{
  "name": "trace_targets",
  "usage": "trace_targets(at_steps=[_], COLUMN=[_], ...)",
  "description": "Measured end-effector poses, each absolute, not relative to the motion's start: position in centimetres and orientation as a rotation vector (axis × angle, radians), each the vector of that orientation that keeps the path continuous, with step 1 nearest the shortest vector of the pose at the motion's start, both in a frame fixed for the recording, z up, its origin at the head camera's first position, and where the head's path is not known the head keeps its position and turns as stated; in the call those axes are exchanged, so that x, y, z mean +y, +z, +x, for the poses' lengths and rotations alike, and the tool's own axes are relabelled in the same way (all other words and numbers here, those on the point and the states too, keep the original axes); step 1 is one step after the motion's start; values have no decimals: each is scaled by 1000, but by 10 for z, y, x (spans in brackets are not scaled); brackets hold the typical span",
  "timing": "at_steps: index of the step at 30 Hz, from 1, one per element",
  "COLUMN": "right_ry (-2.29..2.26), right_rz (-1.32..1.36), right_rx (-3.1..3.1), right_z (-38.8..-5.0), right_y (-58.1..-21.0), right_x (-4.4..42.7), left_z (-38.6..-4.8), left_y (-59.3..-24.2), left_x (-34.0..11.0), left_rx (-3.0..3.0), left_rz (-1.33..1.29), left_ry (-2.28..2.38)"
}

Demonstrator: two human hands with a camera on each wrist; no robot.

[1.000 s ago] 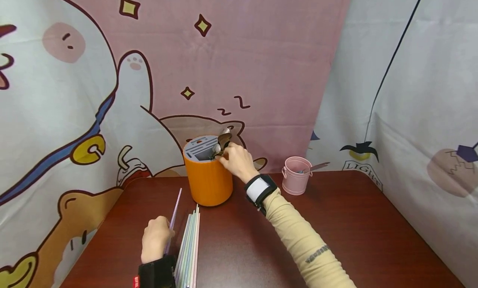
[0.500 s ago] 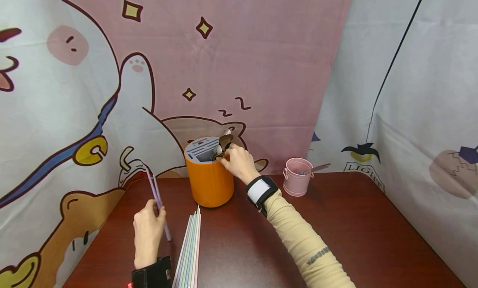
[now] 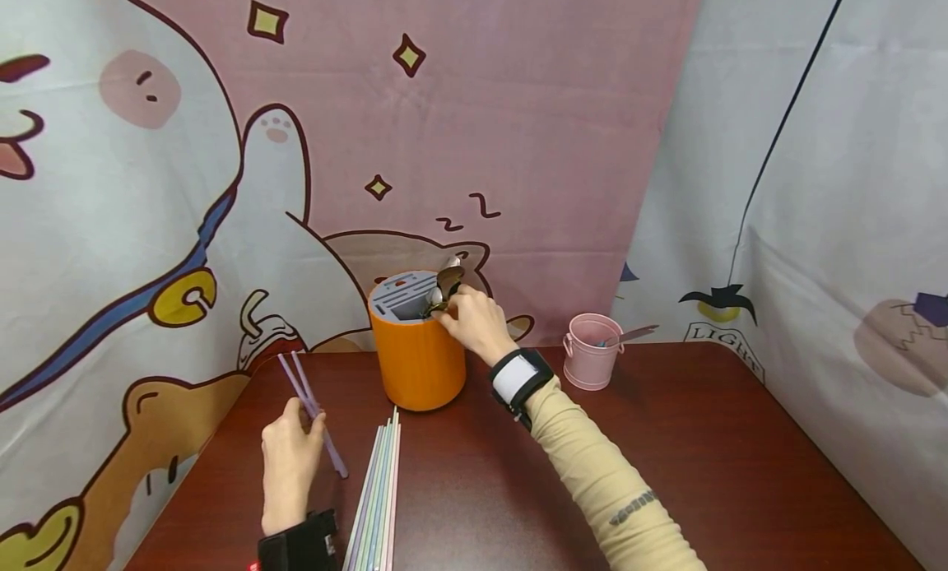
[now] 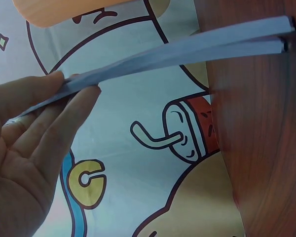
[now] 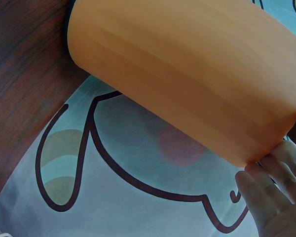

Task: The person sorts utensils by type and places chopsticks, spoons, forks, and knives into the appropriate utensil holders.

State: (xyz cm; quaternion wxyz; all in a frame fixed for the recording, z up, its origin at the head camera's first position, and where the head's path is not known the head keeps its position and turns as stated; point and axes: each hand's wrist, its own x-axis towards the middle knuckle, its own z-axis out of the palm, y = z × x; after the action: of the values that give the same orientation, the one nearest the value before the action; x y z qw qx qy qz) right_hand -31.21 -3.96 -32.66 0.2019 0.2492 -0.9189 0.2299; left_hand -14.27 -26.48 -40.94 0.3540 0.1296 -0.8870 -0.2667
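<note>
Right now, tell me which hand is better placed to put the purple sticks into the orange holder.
Probably the left hand: it pinches the purple sticks, while the right hand is at the spoons atop the orange holder.

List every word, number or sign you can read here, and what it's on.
"LIGHT": printed banner on the white backdrop.
"Z", "Z": drawn on the pink backdrop.
Too small or blurred to read: gray marking on the right sleeve; pale mark on the left wristband.
</note>
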Motion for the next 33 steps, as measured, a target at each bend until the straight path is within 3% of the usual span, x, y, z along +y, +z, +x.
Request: trace_targets(at_steps=[15, 33], right_ry=[638, 616], right_rz=[688, 681], right_rx=[-2575, -2580], right_z=[-313, -315], right_y=[-325, -328], right_x=[-39, -39], left_z=[-145, -181], left_y=[-395, -300], left_x=[-252, -190], left_rx=[-2132, -1662], left_rz=[198, -179], left_ry=[-637, -798])
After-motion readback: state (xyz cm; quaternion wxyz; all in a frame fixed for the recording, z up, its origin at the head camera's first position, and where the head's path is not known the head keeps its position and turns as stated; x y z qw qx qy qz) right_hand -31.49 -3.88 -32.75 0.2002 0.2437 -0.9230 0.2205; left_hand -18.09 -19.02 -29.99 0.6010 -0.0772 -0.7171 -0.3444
